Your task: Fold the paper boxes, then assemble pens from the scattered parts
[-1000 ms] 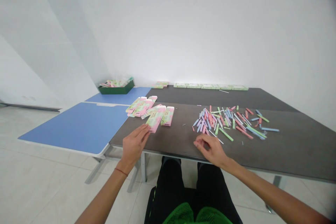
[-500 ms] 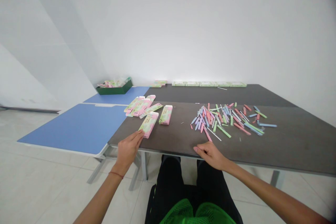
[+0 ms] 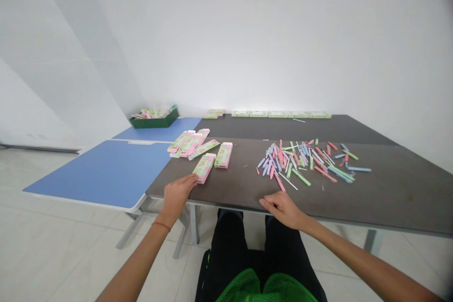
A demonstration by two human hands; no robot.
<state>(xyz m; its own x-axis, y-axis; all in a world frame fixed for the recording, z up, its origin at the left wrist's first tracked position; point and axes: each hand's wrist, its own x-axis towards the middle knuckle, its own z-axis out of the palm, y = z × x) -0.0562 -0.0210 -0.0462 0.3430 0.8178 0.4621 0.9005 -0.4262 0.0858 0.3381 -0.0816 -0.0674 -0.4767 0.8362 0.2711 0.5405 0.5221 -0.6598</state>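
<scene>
Left hand: my left hand (image 3: 177, 198) is pinched on the near end of a pink-and-green box (image 3: 204, 168); whether the box lies flat or is slightly raised, I cannot tell.
Box position: at the left of the dark table (image 3: 240, 193), close to its front edge.
Right hand: my right hand (image 3: 283, 207) is loosely curled, fingertips together, at the front edge; I see nothing in it.
Drop risk: my hold covers only one end, so a loose pinch could let the box tip or slip off the edge.
Knock risk: a second box (image 3: 223, 155) lies just beside, and a sideways swing could push it askew.
Roll risk: a pink stick (image 3: 279, 182) points at my right knuckles; a careless nudge might send it rolling.
Stick heap: coloured sticks (image 3: 283, 160) lie crossed and tangled, so pulling one could drag others.
Box pile: overlapping boxes (image 3: 189, 144) stand in the way beyond my left hand.
Blue table: the blue table (image 3: 92, 165) adjoins on the left, a green tray (image 3: 152, 123) at its back.
Wall side: a row of boxes (image 3: 278, 114) lies along the wall (image 3: 262, 47).
</scene>
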